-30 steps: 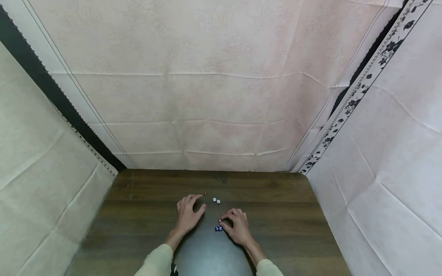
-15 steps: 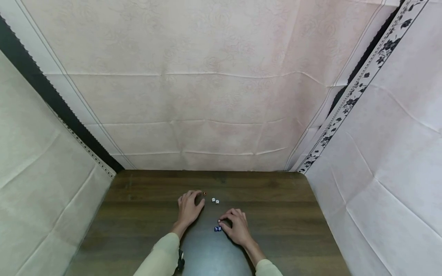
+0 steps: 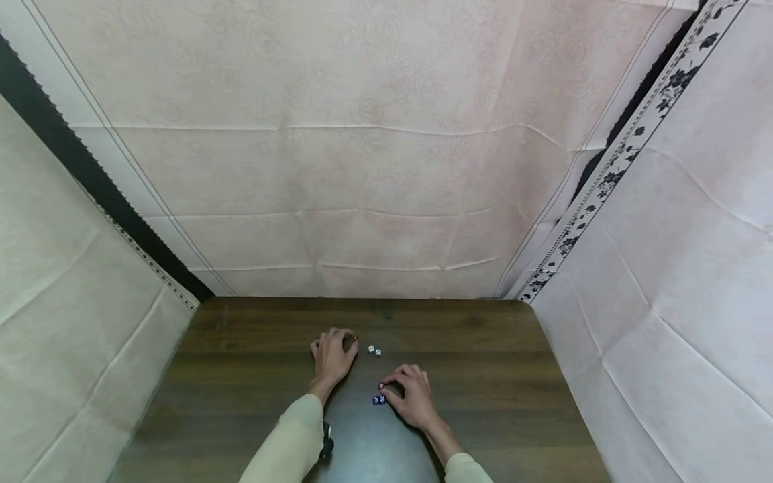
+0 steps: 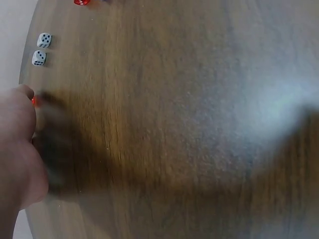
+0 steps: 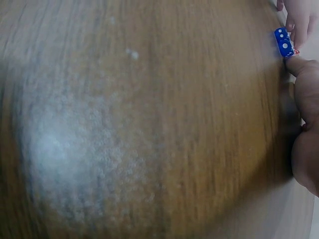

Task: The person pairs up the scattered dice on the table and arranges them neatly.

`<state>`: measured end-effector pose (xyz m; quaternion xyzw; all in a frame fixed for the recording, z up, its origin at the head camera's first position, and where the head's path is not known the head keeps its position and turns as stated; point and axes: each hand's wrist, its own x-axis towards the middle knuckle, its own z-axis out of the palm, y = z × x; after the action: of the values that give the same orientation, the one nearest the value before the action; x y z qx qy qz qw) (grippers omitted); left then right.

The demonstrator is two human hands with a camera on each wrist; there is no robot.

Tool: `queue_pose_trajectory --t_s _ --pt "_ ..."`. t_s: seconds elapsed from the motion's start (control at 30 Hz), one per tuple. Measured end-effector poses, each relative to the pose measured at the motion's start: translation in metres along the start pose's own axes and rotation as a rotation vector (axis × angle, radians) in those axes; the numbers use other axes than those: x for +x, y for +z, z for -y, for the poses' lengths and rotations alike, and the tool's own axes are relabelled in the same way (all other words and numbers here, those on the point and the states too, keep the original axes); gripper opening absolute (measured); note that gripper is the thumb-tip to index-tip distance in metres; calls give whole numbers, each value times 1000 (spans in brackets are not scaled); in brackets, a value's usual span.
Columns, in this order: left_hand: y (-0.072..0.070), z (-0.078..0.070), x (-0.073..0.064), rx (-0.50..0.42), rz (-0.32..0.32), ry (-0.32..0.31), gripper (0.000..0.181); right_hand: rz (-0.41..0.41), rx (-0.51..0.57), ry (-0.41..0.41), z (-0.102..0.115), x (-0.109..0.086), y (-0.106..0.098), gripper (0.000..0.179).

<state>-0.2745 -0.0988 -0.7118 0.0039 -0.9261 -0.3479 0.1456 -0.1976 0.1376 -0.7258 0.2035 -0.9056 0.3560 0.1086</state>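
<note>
My left hand [image 3: 331,359] is at the far part of the table, thumb and index finger at either side of a small red die [image 3: 355,338]. In the left wrist view that red die [image 4: 34,101] shows at the fingertip, partly covered by the hand. My right hand [image 3: 413,394] pinches another red die [image 3: 382,386] between thumb and index finger. Directly in front of it, two blue dice [image 3: 378,400] lie side by side, close to the right thumb. In the right wrist view the blue dice [image 5: 284,42] hide most of this red die [image 5: 296,52].
Two white dice [image 3: 374,351] lie between the hands, a little right of the left one. The brown wooden table [image 3: 483,362] has rounded far corners. Pale cloth [image 3: 374,201] hangs behind it and along both sides.
My left hand has moved forward and slightly right, its thumb and index finger closing in around the far red die. The right hand has stayed at its red die beside the blue ones.
</note>
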Motion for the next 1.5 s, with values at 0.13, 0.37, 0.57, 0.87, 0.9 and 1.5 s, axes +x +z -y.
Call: queue_pose_trajectory --t_s 0.13,0.37,0.57,0.87,0.9,1.5 --pt "1 1 2 10 2 -15 23 3 0 0 0 0 0 13" --pt "6 5 3 -9 -13 -11 18 -6 0 2 1 0 2 14" --pt "10 12 2 -13 -20 -17 17 -4 1 -5 3 -1 4 14" --pt "9 15 1 -18 -21 -12 15 12 -2 22 5 -1 4 14" --pt "9 14 1 -20 -20 -16 15 12 -4 22 5 -1 4 14" --pt "9 12 -3 -107 -56 39 12 -4 -3 1 3 0 -2 13"
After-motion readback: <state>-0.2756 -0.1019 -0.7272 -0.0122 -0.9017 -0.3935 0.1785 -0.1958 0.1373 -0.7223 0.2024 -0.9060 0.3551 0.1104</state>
